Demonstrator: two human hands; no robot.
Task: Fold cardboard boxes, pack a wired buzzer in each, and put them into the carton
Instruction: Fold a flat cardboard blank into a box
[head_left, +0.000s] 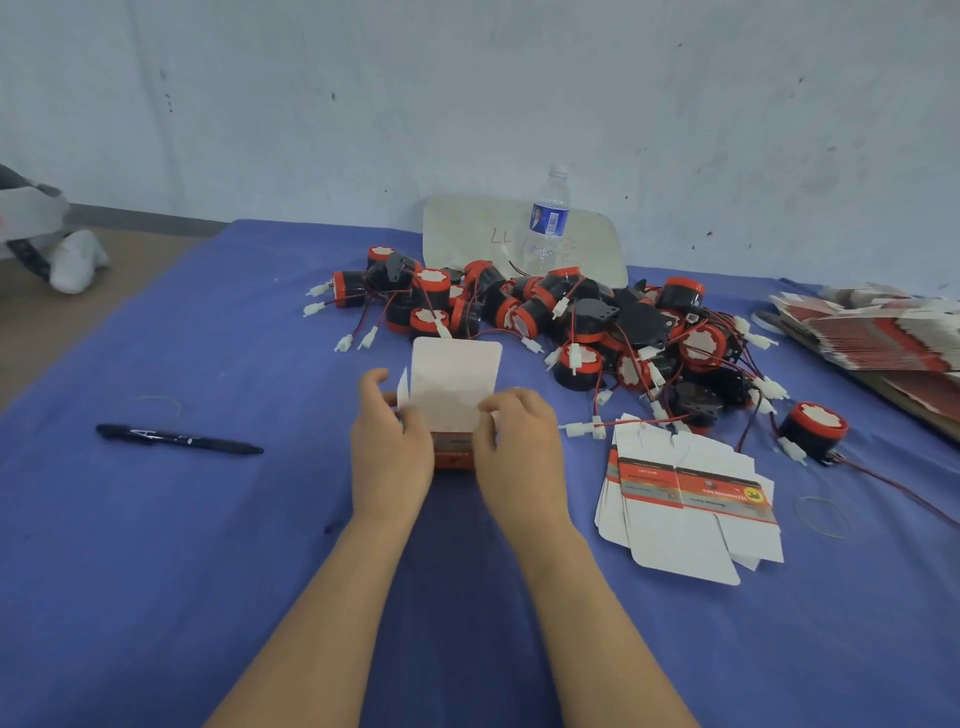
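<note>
Resting on the table (156, 571), the box (454, 387) stood half folded, with its lid up. The buzzers (571, 322) lay in a heap just behind the box and to its right, and the blanks (685, 499) lay right of the box. The left hand (389, 441) and the right hand (519, 447) gripped the box at its sides, fingers curled on the small flaps (402, 387). If a buzzer was inside, I could not tell. In my judgement a too hard squeeze could crush the walls, or a flap could crease wrongly. The tangled wires (644, 420) right of the box could drag neighbours along with one buzzer.
</note>
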